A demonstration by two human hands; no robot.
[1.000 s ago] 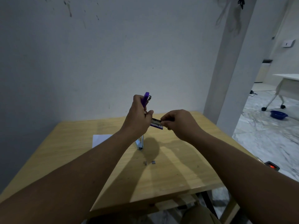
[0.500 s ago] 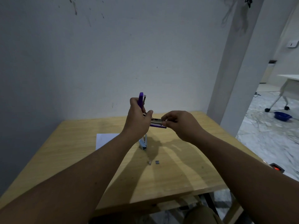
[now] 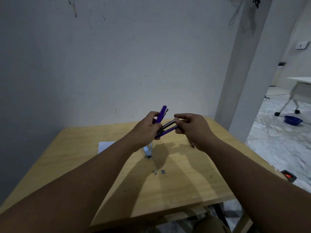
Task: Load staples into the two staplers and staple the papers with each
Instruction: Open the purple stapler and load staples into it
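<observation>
A purple stapler (image 3: 164, 128) hangs open above the wooden table (image 3: 80, 148), its lid tilted up and its metal magazine pointing right. My left hand (image 3: 146, 127) grips it at the hinge end. My right hand (image 3: 191, 126) pinches the front tip of the magazine and base. Below my left wrist a light blue stapler (image 3: 148, 151) stands on the table. White paper (image 3: 105, 146) lies at the left, partly hidden by my left forearm. Two small staple pieces (image 3: 159, 172) lie in the middle of the table.
A small dark object (image 3: 192, 144) lies on the table under my right wrist. A white wall stands close behind the table and a pillar (image 3: 249, 81) rises at the right. On the floor to the right are a blue bowl (image 3: 292, 119) and a device with a red light (image 3: 288, 176).
The stapler's magazine has swung from level to pointing up and right. My right hand has moved a little right and up with it, and the view has shifted.
</observation>
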